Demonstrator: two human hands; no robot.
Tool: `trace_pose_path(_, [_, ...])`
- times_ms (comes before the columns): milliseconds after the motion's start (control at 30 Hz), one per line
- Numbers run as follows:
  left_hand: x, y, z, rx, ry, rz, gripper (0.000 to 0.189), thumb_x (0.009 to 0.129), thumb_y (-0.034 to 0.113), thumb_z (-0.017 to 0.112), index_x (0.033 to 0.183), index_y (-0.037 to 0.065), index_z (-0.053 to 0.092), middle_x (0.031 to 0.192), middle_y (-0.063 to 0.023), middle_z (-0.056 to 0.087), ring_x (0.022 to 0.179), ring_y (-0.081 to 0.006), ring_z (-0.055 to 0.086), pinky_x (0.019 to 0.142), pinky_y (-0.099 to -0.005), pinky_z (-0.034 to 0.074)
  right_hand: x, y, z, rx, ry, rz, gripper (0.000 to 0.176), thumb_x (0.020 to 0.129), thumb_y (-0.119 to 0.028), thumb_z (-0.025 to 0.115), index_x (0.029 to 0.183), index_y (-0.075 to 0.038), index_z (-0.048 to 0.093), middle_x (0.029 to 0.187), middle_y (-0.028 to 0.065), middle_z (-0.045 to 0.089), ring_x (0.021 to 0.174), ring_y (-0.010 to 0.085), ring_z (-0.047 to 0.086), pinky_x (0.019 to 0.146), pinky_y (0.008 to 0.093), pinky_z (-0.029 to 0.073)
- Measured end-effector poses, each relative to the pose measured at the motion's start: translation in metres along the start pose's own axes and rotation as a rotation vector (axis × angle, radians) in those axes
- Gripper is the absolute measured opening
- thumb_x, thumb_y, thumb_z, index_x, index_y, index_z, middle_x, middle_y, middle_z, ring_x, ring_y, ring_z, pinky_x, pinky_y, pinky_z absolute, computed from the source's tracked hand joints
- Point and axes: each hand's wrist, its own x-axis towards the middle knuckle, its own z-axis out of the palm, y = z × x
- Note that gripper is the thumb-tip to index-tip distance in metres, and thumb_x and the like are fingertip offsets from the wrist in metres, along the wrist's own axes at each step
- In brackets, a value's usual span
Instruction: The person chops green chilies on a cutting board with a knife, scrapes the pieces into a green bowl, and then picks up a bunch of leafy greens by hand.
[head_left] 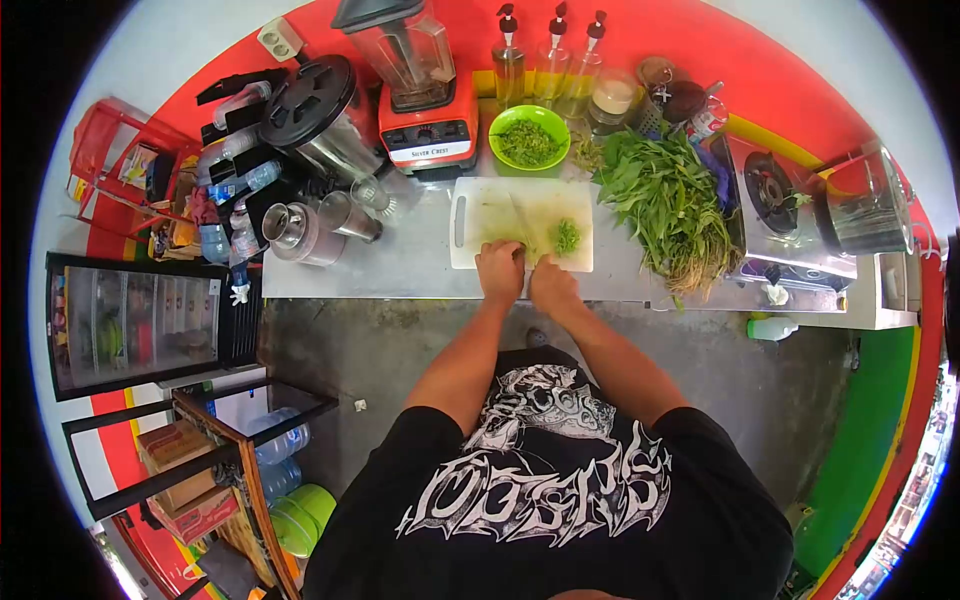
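Observation:
A white cutting board (475, 192) lies near the front edge of the steel counter. My right hand (553, 290) is closed around the handle of a knife (521, 218), whose blade points away from me across the board. Just left of it, my left hand (500, 268) rests over the board's front edge with its fingers curled; what they hold, if anything, is hidden. A small pile of chopped greens (566, 237) sits on the board's right side. Behind the board stands a lime-green bowl (560, 125) with more chopped greens in it.
A large bunch of leafy greens (655, 190) lies right of the board, beside a gas stove (775, 205). A red blender (428, 130), pump bottles (552, 75) and a glass jar (610, 100) stand behind. Metal cups (345, 215) are at left.

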Motion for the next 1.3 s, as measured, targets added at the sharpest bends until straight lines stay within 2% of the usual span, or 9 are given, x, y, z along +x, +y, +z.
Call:
trace_pose_path(267, [0.005,0.000,-0.007,0.014,-0.060,-0.069,0.010,0.079,0.015,0.075,0.089,0.015,0.076,0.096,-0.0053,0.071,0.100,-0.0298,0.060,0.085,-0.0456,0.044,0.019,0.005,0.024,0.075,0.090,0.039,0.030,0.091,-0.011,0.054,0.115,0.007,0.050,0.106,0.0346,0.068,0.101,0.0489,0.068,0.090,0.0553,0.054])
trace_pose_path(333, [0.007,-0.002,-0.006,-0.001,-0.098,-0.089,0.008,0.079,0.015,0.075,0.087,0.016,0.076,0.095,-0.0050,0.071,0.100,-0.0298,0.060,0.085,-0.0457,0.044,0.020,0.007,0.012,-0.033,0.066,-0.043,0.029,0.092,-0.012,0.054,0.113,0.006,0.051,0.107,0.0346,0.068,0.101,0.0493,0.068,0.090,0.0552,0.053])
trace_pose_path(467, [0.014,-0.006,-0.005,0.006,-0.141,-0.114,0.007,0.079,0.016,0.075,0.086,0.016,0.075,0.095,-0.0052,0.071,0.101,-0.0298,0.061,0.085,-0.0456,0.044,0.015,0.007,0.023,0.049,0.066,0.047,0.028,0.097,-0.018,0.051,0.112,0.005,0.052,0.104,0.0334,0.068,0.100,0.0496,0.068,0.088,0.0558,0.054])
trace_pose_path(533, [0.016,-0.006,-0.006,-0.004,-0.162,-0.115,0.011,0.079,0.018,0.077,0.089,0.014,0.077,0.095,-0.0055,0.075,0.097,-0.0326,0.064,0.084,-0.0456,0.052,0.011,0.006,0.031,0.050,0.095,0.060,0.027,0.098,-0.019,0.050,0.112,0.005,0.053,0.103,0.0332,0.069,0.100,0.0493,0.068,0.087,0.0556,0.054])
trace_pose_path(633, [0.015,-0.005,-0.004,-0.017,-0.131,-0.146,0.012,0.078,0.016,0.078,0.089,0.015,0.077,0.092,-0.0047,0.075,0.096,-0.0320,0.064,0.084,-0.0453,0.053,0.018,0.005,0.023,0.021,0.115,0.026,0.027,0.099,-0.019,0.048,0.112,0.004,0.053,0.103,0.0333,0.069,0.101,0.0491,0.068,0.088,0.0551,0.054])
trace_pose_path(1033, [0.011,-0.004,-0.012,-0.011,-0.132,-0.113,0.014,0.078,0.018,0.077,0.091,0.014,0.079,0.098,-0.0098,0.072,0.098,-0.0347,0.064,0.085,-0.0473,0.053,0.023,0.005,0.025,0.016,0.072,0.059,0.032,0.095,-0.018,0.054,0.117,0.006,0.051,0.107,0.0338,0.068,0.102,0.0481,0.068,0.090,0.0540,0.054])
trace_pose_path(1133, [0.003,-0.005,-0.014,-0.039,-0.123,-0.098,0.012,0.078,0.018,0.075,0.090,0.014,0.079,0.101,-0.0096,0.071,0.099,-0.0341,0.064,0.085,-0.0479,0.051,0.020,-0.001,0.010,-0.045,0.039,-0.047,0.033,0.095,-0.017,0.053,0.118,0.006,0.050,0.108,0.0342,0.068,0.103,0.0484,0.068,0.091,0.0546,0.054])
trace_pose_path(1200, [0.003,-0.009,-0.013,-0.058,-0.104,-0.052,0.012,0.079,0.018,0.075,0.090,0.014,0.079,0.101,-0.0099,0.071,0.098,-0.0345,0.064,0.085,-0.0479,0.052,0.016,-0.010,0.003,-0.049,-0.016,0.034,0.030,0.096,-0.014,0.051,0.120,0.004,0.052,0.112,0.0310,0.069,0.107,0.0436,0.069,0.093,0.0502,0.055])
trace_pose_path(1300, [0.004,-0.016,-0.010,-0.065,-0.101,-0.017,0.013,0.079,0.015,0.074,0.092,0.015,0.079,0.098,-0.0107,0.071,0.096,-0.0345,0.065,0.083,-0.0475,0.052,0.014,-0.007,0.018,-0.011,0.000,0.068,0.033,0.095,-0.013,0.052,0.121,0.006,0.050,0.113,0.0326,0.068,0.108,0.0460,0.067,0.093,0.0521,0.054])
